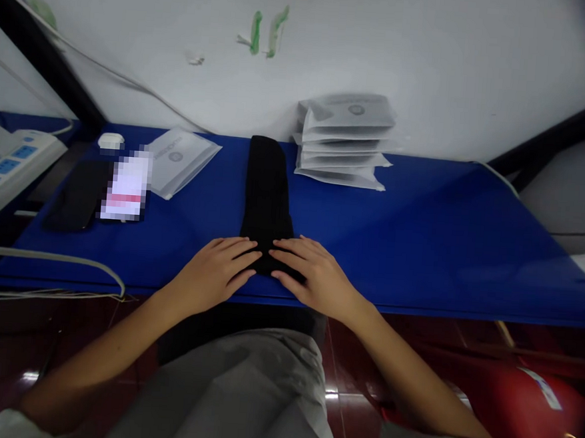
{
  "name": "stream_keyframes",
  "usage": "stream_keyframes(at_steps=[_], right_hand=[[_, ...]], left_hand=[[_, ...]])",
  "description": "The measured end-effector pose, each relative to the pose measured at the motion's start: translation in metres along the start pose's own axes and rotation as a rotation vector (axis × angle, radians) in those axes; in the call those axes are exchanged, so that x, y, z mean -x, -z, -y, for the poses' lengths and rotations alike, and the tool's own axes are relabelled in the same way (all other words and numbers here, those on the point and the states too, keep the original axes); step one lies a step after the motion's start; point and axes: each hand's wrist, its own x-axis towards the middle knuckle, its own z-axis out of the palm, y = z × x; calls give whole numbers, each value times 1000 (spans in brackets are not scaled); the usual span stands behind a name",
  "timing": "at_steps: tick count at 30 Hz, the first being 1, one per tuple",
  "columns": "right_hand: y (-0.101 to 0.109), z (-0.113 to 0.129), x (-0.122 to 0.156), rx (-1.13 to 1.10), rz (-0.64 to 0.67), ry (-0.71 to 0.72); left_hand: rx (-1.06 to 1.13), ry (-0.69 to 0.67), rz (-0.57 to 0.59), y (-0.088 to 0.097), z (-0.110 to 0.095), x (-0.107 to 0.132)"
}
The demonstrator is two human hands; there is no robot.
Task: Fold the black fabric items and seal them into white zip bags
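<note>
A long black piece of cloth, like a sock (pixel 266 190), lies lengthwise on the blue table (pixel 421 235), running from the wall to the front edge. My left hand (pixel 216 270) rests flat on its near end with fingers stretched out. My right hand (pixel 313 274) lies flat beside it, fingers spread over the same near end. Neither hand grips anything.
A stack of clear plastic packages (pixel 345 139) stands at the back against the white wall. One flat clear package (pixel 179 161) lies left of the cloth, with a black item (pixel 76 194) and a blurred white item (pixel 127 187) further left. A power strip (pixel 6 165) sits at the far left.
</note>
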Motion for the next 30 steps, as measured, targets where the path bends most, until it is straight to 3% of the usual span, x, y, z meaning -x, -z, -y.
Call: stream_keyframes(at_steps=[7,16,24,30], right_hand=[[-1,8,5,12,11,6],[-4,19,17,77,69,51],[-6,24,26,87,113,146],[-4,27,29,-39,29,162]], left_hand=[[-5,-8,-42,-3,-4,3],[-134,-56,36,-5,-19,16],[-193,-63,-20,-5,-37,20],[-32,-77,-70,0,-38,25]])
